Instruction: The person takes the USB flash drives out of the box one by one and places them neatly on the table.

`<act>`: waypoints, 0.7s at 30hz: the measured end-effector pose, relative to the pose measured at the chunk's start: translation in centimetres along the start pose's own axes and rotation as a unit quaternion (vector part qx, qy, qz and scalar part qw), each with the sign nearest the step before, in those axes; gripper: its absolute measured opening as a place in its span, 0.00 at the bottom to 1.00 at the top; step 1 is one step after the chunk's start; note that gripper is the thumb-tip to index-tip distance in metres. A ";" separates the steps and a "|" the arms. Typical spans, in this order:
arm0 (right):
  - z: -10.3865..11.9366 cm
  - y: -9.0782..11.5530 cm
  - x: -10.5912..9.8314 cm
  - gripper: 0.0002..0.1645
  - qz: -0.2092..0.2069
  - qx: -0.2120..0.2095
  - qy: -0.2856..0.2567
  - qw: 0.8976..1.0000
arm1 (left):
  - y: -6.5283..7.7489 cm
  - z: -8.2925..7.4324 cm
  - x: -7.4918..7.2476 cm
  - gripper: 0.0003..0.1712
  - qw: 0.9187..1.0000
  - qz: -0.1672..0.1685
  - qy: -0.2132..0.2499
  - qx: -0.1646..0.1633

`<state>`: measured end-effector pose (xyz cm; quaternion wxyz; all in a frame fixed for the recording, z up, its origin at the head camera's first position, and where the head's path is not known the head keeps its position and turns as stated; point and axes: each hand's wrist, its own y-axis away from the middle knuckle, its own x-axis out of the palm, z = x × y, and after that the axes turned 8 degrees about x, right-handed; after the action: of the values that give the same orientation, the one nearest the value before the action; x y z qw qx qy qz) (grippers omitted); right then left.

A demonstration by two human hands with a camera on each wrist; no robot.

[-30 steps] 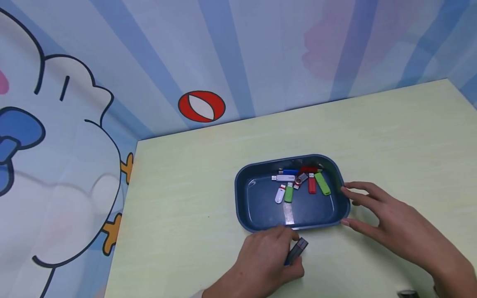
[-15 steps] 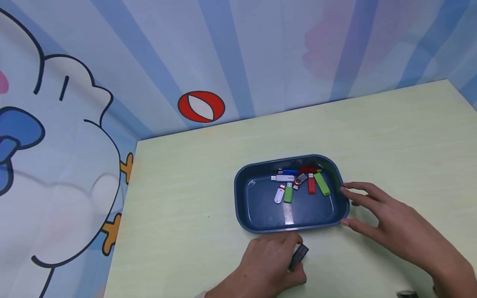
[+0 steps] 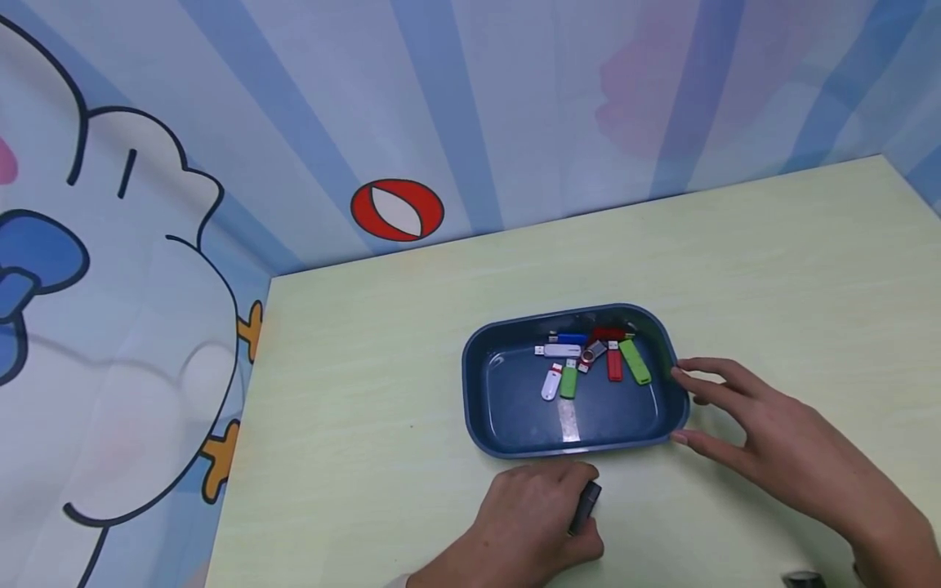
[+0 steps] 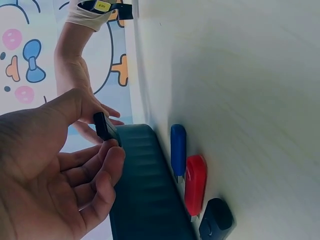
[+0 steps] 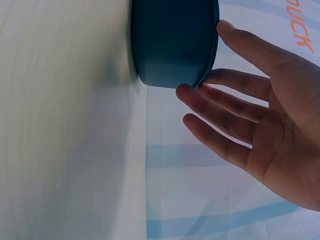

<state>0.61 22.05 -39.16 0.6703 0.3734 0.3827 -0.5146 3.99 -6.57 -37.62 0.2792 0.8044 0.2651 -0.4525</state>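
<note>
My left hand (image 3: pixel 525 514) is just in front of a dark blue bin (image 3: pixel 476 396) in the head view. It pinches a black USB flash drive (image 3: pixel 586 506) between thumb and fingers. The same black drive shows at the fingertips in the left wrist view. Inside the bin lie several USB flash drives, among them a bright green one (image 3: pixel 635 363), a red one (image 3: pixel 614 364) and a white one (image 3: pixel 560 350). At the bin's right end, my right hand (image 3: pixel 779 441) touches the rim with thumb and fingertips, fingers spread.
Beside the bin, a blue flash drive (image 4: pixel 178 150), a red one (image 4: pixel 195 184) and a dark one (image 4: pixel 216 218) lie on the table in the left wrist view. The pale table (image 3: pixel 353 367) meets a printed wall (image 3: pixel 529 106) at the back.
My left hand has drawn slightly back from the bin's front rim, and the black flash drive has turned in its fingers. The right hand stays at the bin's right end.
</note>
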 end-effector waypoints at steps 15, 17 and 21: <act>0.0 0.2 -0.4 0.40 -0.013 -0.014 -0.007 1.000 | -0.6 0.1 0.3 0.09 1.000 -0.010 -0.025 0.012; 0.0 0.1 -0.4 0.40 -0.012 -0.013 -0.008 1.000 | -0.8 0.1 0.4 0.08 1.000 -0.002 -0.021 0.009; 0.1 0.2 -0.4 0.41 0.002 -0.003 -0.011 1.000 | -1.3 0.0 0.7 0.09 0.999 0.038 0.004 -0.015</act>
<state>0.71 22.17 -38.79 0.6766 0.3665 0.3762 -0.5161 3.45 -5.58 -38.51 0.3068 0.8113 0.2420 -0.4349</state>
